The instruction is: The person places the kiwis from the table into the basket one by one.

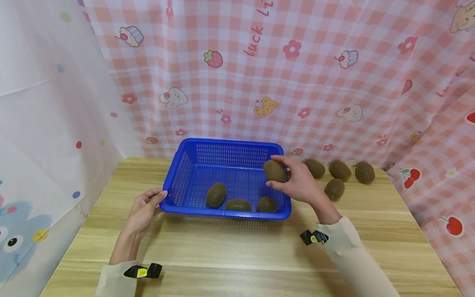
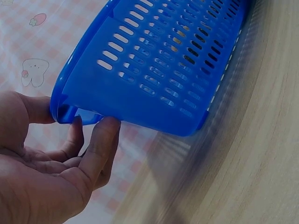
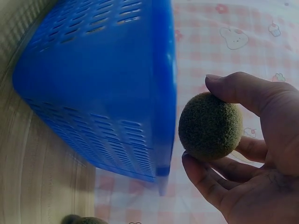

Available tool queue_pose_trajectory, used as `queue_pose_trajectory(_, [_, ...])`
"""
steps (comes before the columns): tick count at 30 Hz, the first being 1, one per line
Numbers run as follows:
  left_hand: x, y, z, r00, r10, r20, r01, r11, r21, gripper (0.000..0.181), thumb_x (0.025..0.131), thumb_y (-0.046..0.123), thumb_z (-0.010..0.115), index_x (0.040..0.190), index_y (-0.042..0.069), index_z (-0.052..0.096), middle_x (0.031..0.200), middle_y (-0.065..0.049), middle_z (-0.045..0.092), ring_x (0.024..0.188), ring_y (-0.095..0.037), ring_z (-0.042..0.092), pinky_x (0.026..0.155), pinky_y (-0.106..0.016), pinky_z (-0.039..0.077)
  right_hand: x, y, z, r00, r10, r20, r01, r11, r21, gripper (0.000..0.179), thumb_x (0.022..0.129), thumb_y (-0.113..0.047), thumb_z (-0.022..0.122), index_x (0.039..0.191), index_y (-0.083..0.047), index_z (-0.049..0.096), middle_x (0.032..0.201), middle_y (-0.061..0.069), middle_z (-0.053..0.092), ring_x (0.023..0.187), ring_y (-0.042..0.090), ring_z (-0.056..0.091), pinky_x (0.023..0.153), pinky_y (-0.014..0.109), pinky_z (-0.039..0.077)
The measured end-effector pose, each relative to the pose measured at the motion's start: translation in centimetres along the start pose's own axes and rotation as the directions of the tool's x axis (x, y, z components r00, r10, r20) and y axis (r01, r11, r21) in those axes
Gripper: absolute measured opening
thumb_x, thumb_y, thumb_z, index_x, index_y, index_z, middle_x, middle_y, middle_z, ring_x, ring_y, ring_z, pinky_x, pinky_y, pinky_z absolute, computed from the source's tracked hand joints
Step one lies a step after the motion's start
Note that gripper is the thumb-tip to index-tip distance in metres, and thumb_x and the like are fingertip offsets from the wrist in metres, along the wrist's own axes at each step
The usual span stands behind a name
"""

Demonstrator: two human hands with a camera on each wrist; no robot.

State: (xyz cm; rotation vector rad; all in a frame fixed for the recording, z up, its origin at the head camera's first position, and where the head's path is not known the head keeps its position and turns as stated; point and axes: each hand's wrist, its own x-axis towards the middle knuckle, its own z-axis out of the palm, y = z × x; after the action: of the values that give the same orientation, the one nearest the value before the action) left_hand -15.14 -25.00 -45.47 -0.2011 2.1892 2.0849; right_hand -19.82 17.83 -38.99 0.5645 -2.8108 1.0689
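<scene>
A blue plastic basket (image 1: 226,213) with slotted walls stands on the wooden table. My left hand (image 1: 144,206) pinches its rim at the near left corner, thumb on one side and fingers under the lip, as the left wrist view shows. In my right hand (image 1: 298,179) a brown kiwi (image 1: 275,171) is gripped between thumb and fingers, held over the basket's right rim. Inside the basket, near its front wall, lie three kiwis: one upright-leaning kiwi (image 1: 216,195), a sideways kiwi (image 1: 238,205) and a kiwi (image 1: 266,204) by the right corner.
Right of the basket, several loose kiwis (image 1: 339,170) lie on the table (image 1: 230,251) near its back edge. A pink checked cloth (image 1: 237,82) hangs directly behind the table, and a white patterned cloth (image 1: 55,123) hangs at the left.
</scene>
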Motion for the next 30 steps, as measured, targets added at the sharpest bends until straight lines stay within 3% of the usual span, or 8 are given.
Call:
queue_pose_trajectory(8, [0.0,0.0,0.1,1.0,0.01,-0.004,-0.01,1.0,-0.016,0.037,0.108,0.021,0.054,0.125,-0.011,0.048,0.096,0.007,0.065,0.089,-0.001,0.066,0.082,-0.018,0.059,-0.2,0.1,-0.2,0.998,0.063,0.026,-0.064,0.997,0.042,0.072,0.088,-0.033,0.083,0.149,-0.012,0.051,0.143,0.015,0.061,0.126,0.035,0.062,0.101,0.052,0.056])
queue_pose_trajectory(15, [-0.1,0.0,-0.1,1.0,0.007,-0.003,-0.007,1.0,-0.005,0.035,0.108,0.02,0.054,0.124,-0.01,0.049,0.094,0.009,0.064,0.088,-0.001,0.065,0.081,-0.018,0.059,-0.9,0.6,-0.6,0.998,0.059,-0.027,-0.059,0.998,0.014,0.073,0.089,-0.041,0.08,0.15,-0.015,0.05,0.143,0.015,0.061,0.117,0.036,0.066,0.095,0.054,0.057])
queue_pose_trajectory(22, [-0.2,0.0,-0.4,1.0,0.014,0.01,-0.014,1.0,-0.005,0.036,0.108,0.022,0.054,0.124,-0.01,0.048,0.094,0.008,0.064,0.089,-0.001,0.065,0.081,-0.019,0.059,-1.7,1.6,-1.4,0.995,0.014,-0.097,-0.015,1.0,-0.01,0.079,0.087,-0.045,0.081,0.154,-0.021,0.046,0.156,0.009,0.049,0.141,0.034,0.048,0.109,0.061,0.046])
queue_pose_trajectory(30, [-0.2,-0.1,-0.3,1.0,0.009,0.018,-0.01,1.0,0.001,0.041,0.107,0.024,0.055,0.128,-0.011,0.047,0.096,0.009,0.065,0.09,-0.001,0.067,0.082,-0.019,0.059,-2.6,3.1,-2.1,0.989,0.019,-0.146,-0.025,0.999,-0.043,0.087,0.085,-0.045,0.083,0.158,-0.028,0.039,0.162,0.007,0.04,0.15,0.036,0.035,0.116,0.067,0.032])
